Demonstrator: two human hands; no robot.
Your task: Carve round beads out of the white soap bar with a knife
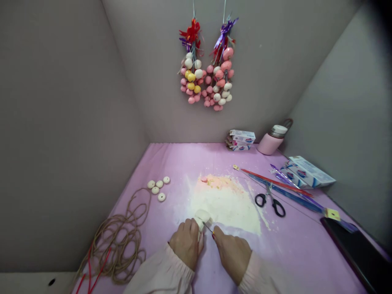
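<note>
My left hand (186, 241) is closed around a white piece of soap (202, 215) near the front middle of the table, its fingers pressing on the left side. My right hand (232, 252) grips a small knife (208, 227), whose thin blade touches the soap's near right side; most of the handle is hidden in the fist. Beyond both hands spreads a wide patch of white shavings (228, 209), with pinkish-orange shavings (222, 183) along its far edge. Several round white soap pieces (155, 190), some with a hole in the middle, lie to the left.
Tangled brown twine (121, 241) covers the left front. Black-handled scissors (269, 200), red and blue ribbons (281, 184) and a dark flat object (355, 253) lie right. Boxes (242, 140) and a pink bottle (271, 143) stand behind. Bead bunches (191, 77) hang above.
</note>
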